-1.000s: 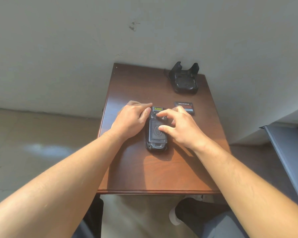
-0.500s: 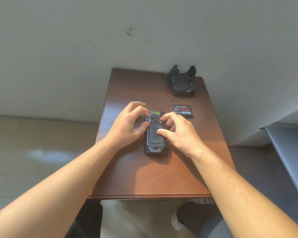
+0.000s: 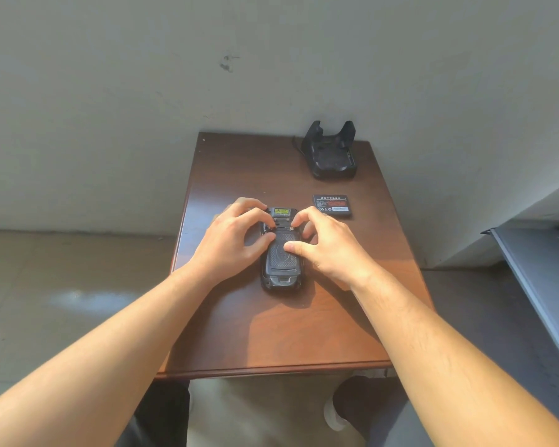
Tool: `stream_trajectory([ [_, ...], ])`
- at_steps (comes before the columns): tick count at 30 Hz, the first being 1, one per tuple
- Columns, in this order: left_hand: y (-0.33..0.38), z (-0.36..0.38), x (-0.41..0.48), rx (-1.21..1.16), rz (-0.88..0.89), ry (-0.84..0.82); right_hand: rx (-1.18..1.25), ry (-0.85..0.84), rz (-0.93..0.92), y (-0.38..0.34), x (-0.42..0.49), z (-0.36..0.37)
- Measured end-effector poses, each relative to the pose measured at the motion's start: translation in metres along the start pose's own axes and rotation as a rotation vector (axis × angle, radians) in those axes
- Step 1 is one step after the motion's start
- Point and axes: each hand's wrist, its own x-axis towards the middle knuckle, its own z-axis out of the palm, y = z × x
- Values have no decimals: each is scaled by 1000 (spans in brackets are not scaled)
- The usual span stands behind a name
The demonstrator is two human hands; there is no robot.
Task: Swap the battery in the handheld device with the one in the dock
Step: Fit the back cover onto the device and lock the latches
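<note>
On the small brown table (image 3: 239, 333), nearer me than the dock (image 3: 333, 156), the device (image 3: 280, 253) lies face down with its back cover up; my left hand (image 3: 229, 246) and right hand (image 3: 329, 250) curl over its far end, fingertips pressing at the two small latches there, both thumbs resting on the ribbed cover; neither hand lifts the device, they only pin and work it against the wood. The dock stands at the far right corner by the wall (image 3: 142, 108) and its cradle looks empty; a loose battery (image 3: 332, 205) lies flat between the dock and the device, just beyond my right fingers, touching nothing. Whether the cover is locked or freed I cannot tell. My judgement: uneven pressure on the latches could leave one side caught, so the cover sits crooked or springs up; a hard push could skid the device across the smooth top toward the battery. Nothing blocks the way to the dock; the table is narrow, its right edge close, with a grey panel (image 3: 542, 279) standing beyond it to the right.
</note>
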Motion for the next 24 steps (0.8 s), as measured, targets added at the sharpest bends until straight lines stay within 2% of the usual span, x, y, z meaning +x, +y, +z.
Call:
stream_trajectory([
  [13, 0, 0, 1, -27, 11, 11, 50, 113, 51, -3, -5, 9],
  [18, 0, 1, 0, -6, 17, 12, 79, 102, 70, -4, -7, 8],
  [24, 8, -1, 1, 34, -7, 13, 83, 2, 133, -11, -6, -2],
])
